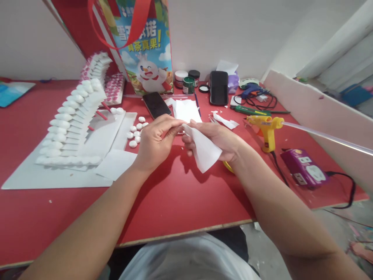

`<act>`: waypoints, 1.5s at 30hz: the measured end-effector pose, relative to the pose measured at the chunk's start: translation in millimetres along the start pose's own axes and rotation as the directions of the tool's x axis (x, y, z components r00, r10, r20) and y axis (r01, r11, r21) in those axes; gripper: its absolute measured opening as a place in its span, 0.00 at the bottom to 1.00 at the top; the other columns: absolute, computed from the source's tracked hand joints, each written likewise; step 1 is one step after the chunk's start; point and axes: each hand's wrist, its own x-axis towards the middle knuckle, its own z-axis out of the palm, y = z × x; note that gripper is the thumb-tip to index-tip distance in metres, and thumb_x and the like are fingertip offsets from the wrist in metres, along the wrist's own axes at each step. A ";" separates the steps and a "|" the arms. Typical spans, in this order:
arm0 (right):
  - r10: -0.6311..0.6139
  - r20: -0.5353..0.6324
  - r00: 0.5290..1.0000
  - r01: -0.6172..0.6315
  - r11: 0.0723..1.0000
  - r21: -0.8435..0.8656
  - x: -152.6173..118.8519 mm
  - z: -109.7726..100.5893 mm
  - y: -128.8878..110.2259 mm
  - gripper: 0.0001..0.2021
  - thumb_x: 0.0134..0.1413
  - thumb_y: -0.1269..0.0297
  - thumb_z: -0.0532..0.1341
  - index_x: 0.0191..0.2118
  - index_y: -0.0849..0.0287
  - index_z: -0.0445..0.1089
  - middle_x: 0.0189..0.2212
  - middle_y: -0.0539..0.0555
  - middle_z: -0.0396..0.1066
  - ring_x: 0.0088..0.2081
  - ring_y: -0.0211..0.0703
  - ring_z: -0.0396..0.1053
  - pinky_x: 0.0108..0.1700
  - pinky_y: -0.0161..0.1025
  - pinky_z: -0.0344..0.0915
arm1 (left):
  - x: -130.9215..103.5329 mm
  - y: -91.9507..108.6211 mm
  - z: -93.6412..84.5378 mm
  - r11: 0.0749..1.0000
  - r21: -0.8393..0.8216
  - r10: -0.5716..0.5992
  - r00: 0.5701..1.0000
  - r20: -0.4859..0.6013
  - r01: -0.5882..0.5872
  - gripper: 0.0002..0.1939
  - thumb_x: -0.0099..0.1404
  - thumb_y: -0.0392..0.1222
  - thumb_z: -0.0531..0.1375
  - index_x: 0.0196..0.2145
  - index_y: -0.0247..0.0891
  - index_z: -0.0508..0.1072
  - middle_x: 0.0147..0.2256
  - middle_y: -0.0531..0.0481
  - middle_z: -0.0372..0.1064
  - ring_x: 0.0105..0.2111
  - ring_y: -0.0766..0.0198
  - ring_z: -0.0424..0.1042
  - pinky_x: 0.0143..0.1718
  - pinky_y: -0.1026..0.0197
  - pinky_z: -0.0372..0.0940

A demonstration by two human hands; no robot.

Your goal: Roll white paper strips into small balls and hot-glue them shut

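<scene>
Near the middle of the red table, a thin white sheet (204, 149) hangs from the fingers of both hands, its free end flaring toward the front edge. My left hand (157, 138) pinches its gathered upper end between thumb and index finger. My right hand (215, 136) is closed on the same sheet, with the other fingers curled beneath. Several small white balls (133, 144) lie just left of my left hand. Behind the hands is a stack of white sheets (186, 110). Further left stands a curved structure of white rounded pieces (62, 124) on a white board (20, 175).
A yellow glue gun (268, 134) and a purple power socket (305, 167) are at the right. Behind are a phone (156, 105), a black case (219, 87), paint jars (189, 84), a green tool (249, 111) and a printed bag (150, 58). The table's front edge (186, 233) is near my body.
</scene>
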 end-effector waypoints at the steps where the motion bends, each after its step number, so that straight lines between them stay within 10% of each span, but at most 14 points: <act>1: -0.024 -0.001 1.000 0.024 1.000 -0.008 -0.8 -0.2 0.4 0.10 0.63 0.57 0.66 0.37 0.60 0.71 0.26 0.49 0.66 0.26 0.36 0.63 0.32 0.37 0.71 | 0.0 0.9 0.3 1.000 -0.009 -0.005 1.000 -0.001 0.005 0.08 0.70 0.47 0.64 0.40 0.46 0.84 0.38 0.48 0.78 0.38 0.59 0.75 0.44 0.58 0.69; 11: -0.211 -0.069 0.975 0.158 0.877 -0.454 -1.4 -3.0 3.1 0.22 0.50 0.43 0.72 0.28 0.58 0.71 0.20 0.44 0.56 0.22 0.33 0.51 0.24 0.35 0.52 | 0.3 9.4 3.9 0.994 -0.076 -0.076 0.997 -0.007 0.075 0.07 0.68 0.44 0.64 0.36 0.42 0.84 0.36 0.49 0.78 0.37 0.60 0.74 0.43 0.59 0.70; 21: -0.711 -0.179 0.680 0.239 0.446 -0.862 3.5 9.4 15.6 0.20 0.57 0.47 0.67 0.29 0.62 0.79 0.21 0.51 0.70 0.26 0.38 0.61 0.29 0.37 0.55 | -0.9 13.6 9.6 0.959 -0.152 -0.256 0.963 -0.087 0.241 0.07 0.65 0.45 0.66 0.36 0.41 0.84 0.35 0.50 0.80 0.35 0.59 0.76 0.42 0.57 0.71; 32: -0.730 -0.192 0.655 0.323 0.501 -0.803 3.5 17.6 21.7 0.16 0.60 0.58 0.62 0.23 0.60 0.69 0.19 0.48 0.61 0.24 0.35 0.56 0.28 0.36 0.55 | -2.7 -0.7 12.5 0.909 0.359 0.235 0.972 -0.026 -0.210 0.14 0.73 0.44 0.57 0.46 0.39 0.82 0.39 0.41 0.79 0.42 0.52 0.75 0.50 0.50 0.66; 45: -0.771 -0.073 0.633 0.412 0.415 -0.811 2.4 9.2 19.0 0.12 0.60 0.60 0.63 0.31 0.63 0.78 0.23 0.50 0.70 0.26 0.36 0.61 0.31 0.36 0.60 | -1.0 -2.1 11.6 0.988 -0.150 0.026 0.999 -0.042 -0.032 0.12 0.71 0.51 0.64 0.45 0.46 0.85 0.37 0.49 0.75 0.35 0.64 0.73 0.42 0.60 0.70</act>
